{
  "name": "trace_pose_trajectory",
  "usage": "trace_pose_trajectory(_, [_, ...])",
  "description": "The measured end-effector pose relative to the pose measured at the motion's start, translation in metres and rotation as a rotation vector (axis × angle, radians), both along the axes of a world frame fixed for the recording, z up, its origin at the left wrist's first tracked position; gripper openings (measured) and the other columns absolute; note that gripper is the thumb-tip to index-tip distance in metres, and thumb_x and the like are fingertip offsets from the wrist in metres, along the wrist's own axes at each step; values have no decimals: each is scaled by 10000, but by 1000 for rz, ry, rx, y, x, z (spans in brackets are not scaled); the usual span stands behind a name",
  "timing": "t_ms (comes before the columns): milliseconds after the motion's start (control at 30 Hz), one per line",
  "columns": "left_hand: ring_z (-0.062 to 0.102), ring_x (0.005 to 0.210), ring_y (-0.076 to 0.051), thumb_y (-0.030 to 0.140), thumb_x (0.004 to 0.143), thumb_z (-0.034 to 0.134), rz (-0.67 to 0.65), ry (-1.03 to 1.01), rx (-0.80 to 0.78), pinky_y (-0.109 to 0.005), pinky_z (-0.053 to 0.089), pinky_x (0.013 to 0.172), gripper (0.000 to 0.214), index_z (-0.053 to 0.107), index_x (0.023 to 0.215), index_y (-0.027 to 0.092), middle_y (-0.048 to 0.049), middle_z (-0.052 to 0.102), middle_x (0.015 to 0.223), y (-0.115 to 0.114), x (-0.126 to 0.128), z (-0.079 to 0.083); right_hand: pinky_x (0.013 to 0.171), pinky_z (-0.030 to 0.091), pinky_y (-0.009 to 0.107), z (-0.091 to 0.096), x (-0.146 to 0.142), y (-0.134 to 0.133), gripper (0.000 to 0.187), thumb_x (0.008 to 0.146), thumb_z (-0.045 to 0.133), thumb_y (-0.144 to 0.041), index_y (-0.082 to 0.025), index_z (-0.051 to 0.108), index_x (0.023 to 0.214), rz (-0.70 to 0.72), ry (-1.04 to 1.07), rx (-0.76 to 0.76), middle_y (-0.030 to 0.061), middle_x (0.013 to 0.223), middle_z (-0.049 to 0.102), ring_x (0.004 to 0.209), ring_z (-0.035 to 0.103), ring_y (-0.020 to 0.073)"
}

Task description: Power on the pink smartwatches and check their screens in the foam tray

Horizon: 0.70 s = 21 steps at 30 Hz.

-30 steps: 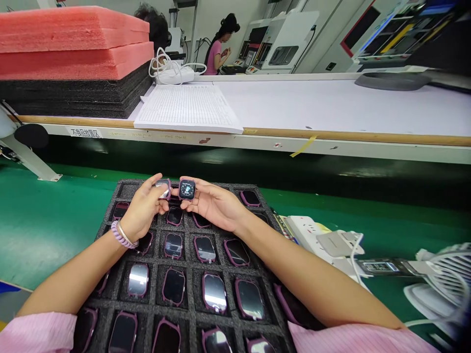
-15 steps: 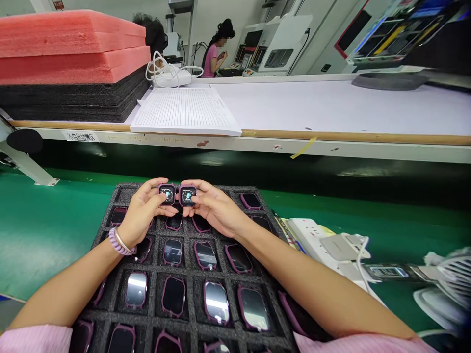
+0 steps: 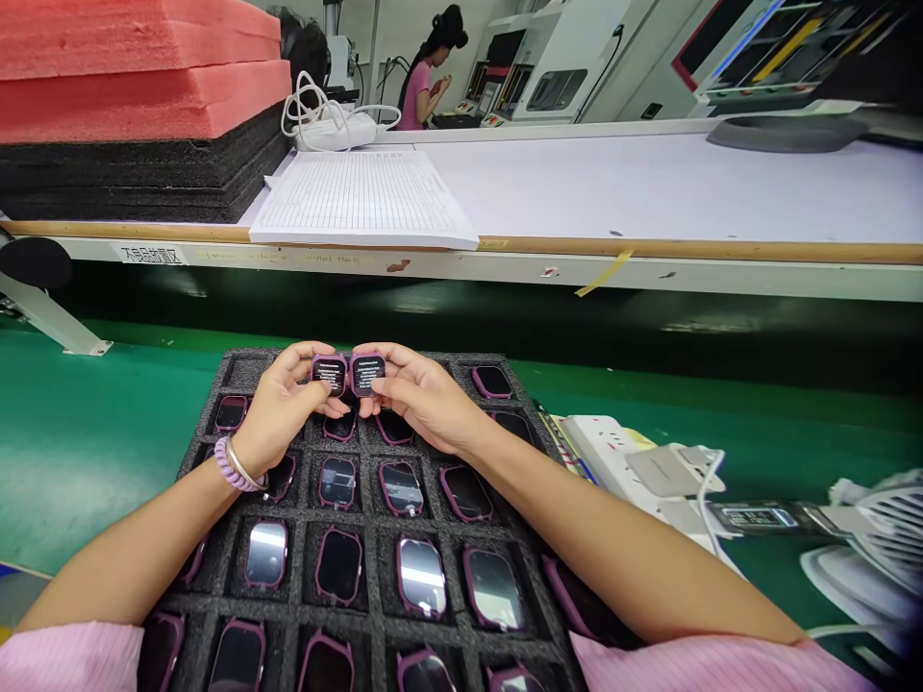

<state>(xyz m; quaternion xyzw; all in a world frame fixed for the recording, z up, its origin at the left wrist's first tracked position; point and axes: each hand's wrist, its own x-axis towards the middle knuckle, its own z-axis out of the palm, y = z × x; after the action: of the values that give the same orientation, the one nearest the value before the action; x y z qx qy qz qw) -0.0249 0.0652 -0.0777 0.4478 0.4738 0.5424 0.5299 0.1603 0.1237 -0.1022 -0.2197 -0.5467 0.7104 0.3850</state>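
My left hand (image 3: 285, 408) pinches a small purple-rimmed watch body (image 3: 329, 372) with a lit screen of white text. My right hand (image 3: 422, 396) grips a second such watch body (image 3: 367, 371), its screen lit the same way. The two are held side by side, almost touching, above the far rows of a black foam tray (image 3: 252, 366). Several more purple-rimmed watch bodies (image 3: 421, 576) with dark screens lie in the tray's pockets under my forearms.
The tray rests on a green belt (image 3: 87, 432). A white power strip with a cable (image 3: 653, 469) and a white fan (image 3: 876, 548) sit at the right. Beyond a dark gap, a white bench holds a ruled sheet (image 3: 364, 197) and stacked foam (image 3: 137, 115). A person (image 3: 425, 77) works far behind.
My left hand turned its watch body face up beside the right one. Both screens changed from a graphic face to lines of white text.
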Motion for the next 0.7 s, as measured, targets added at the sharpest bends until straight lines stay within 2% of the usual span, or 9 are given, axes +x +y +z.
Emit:
trace_pose_trajectory(333, [712,593,-84,231,747,759,2,8,11,-217,632,611,420,561,1113,170,-33,689,1093,1,0,-3,652,504,287,0,-1,0,401,838,800,-304,-198,620,1180,-5,-12,27,-3,849,686,667,664,154])
trace_pose_trajectory(567, [733,625,-115,219,720,737,-5,-48,1,-223,636,633,412,576,1096,168,-4,701,983,0,0,0,679,512,283,-2,0,0,434,790,748,-195,-205,607,1200,15,12,52,-10,900,686,701,667,146])
trace_pose_trajectory(700, [738,634,-120,168,681,708,-3,-54,-7,-231,637,645,427,584,1090,177,2,698,1001,-1,0,1,689,521,290,-4,0,1,447,773,741,-182,-210,605,1198,17,12,54,-8,916,683,704,662,147])
